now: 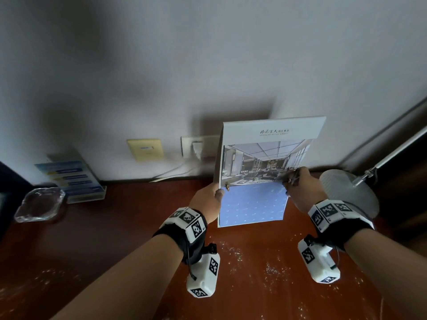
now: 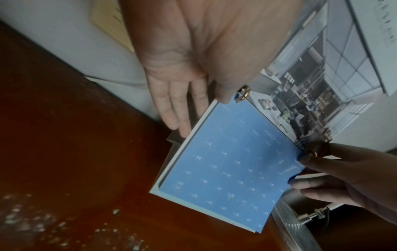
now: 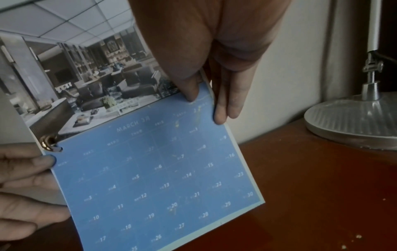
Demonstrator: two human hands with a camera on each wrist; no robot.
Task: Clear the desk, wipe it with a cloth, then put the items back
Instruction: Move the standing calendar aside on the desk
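1. The left hand (image 1: 206, 199) pinches the calendar (image 1: 253, 205) at its left edge. The thumb lies on the front just below the gold ring (image 1: 227, 187), and the fingers lie fairly straight behind the backing.
2. The right hand (image 1: 300, 188) pinches the opposite edge where the photo page meets the blue March page, thumb in front and fingers behind.
3. The calendar sits between the two hands, upright and leaning a little, over the reddish wooden desk (image 1: 115, 239) and close to the wall. I cannot tell whether its lower edge touches the wood.
4. Just to the right of the right hand stands a silver lamp base (image 1: 339, 188).
5. Well off to the left of the left hand there is a glass ashtray (image 1: 39, 206), with a clear sign holder (image 1: 71, 179) just behind it.
6. Pale specks (image 1: 272, 266) dot the desk on the near side of both wrists.
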